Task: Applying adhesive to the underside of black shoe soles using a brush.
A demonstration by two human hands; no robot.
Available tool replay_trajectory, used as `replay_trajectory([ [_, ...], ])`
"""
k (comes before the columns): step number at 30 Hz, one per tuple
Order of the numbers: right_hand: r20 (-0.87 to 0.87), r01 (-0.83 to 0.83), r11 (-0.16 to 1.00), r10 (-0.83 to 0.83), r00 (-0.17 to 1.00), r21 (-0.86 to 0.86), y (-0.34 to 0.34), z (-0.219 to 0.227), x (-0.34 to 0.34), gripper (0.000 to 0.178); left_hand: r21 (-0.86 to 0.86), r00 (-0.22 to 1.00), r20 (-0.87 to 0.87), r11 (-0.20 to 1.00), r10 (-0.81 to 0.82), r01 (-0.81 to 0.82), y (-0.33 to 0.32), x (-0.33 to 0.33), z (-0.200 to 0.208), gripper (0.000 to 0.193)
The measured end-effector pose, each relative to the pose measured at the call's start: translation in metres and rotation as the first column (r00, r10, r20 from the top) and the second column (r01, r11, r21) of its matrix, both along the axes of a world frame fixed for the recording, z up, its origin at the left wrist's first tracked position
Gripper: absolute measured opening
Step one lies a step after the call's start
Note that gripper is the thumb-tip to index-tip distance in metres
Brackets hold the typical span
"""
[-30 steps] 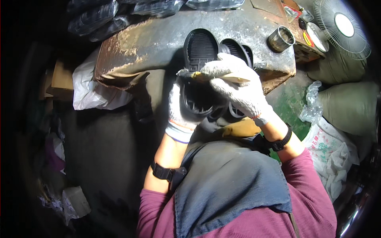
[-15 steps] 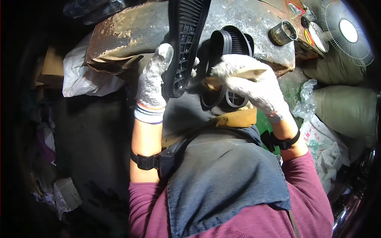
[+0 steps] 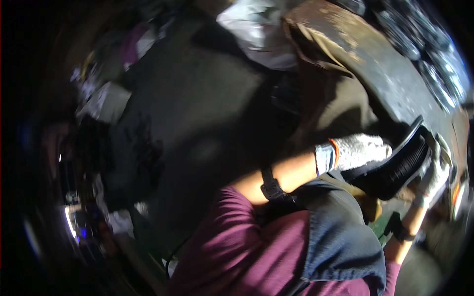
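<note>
Gripping black, ribbed, round-ended shoe soles (image 3: 404,170) between them are the gloved left hand (image 3: 360,152) and right hand (image 3: 437,172).

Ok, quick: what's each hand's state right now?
Left hand: at the black ribbed sole, fingers extended; grip cannot be told.
Right hand: at its other side; grip unclear.

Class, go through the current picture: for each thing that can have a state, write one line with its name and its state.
Left hand: gloved, fingers extended, beside the sole
Right hand: gloved, at the sole's far side; grip unclear
Black sole: tilted, ridged face showing
Bench: worn, surface patchy
White sack: crumpled
Left forearm strap: fastened
Blue apron: worn by the person, creased
</note>
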State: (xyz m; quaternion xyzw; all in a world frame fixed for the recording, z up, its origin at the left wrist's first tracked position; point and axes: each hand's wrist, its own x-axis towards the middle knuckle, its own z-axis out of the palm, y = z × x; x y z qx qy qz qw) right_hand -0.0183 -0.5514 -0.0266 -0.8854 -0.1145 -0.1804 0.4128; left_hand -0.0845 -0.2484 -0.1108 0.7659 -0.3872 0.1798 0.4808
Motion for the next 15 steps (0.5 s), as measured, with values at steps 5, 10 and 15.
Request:
replay_trajectory([
  [5, 0.034, -0.019, 0.994, 0.016, 0.999, 0.104, 0.051, -0.008, 0.018, 0.028, -0.648, 0.025, -0.620, 0.494, -0.784, -0.580, 0.100, -0.073, 0.018, 0.046],
  [10, 0.003, 0.018, 0.989, -0.019, 1.000, 0.146, 0.049, 0.017, 0.007, 0.031, -0.894, 0.690, -0.210, -0.151, -0.692, -0.423, 0.268, -0.140, 0.043, 0.081],
  [15, 0.125, -0.008, 0.999, 0.013, 0.992, -0.039, 0.042, 0.048, -0.015, 0.031, -0.793, 0.964, -0.201, -0.607, 0.173, -0.056, 0.368, -0.129, 0.045, 0.086],
])
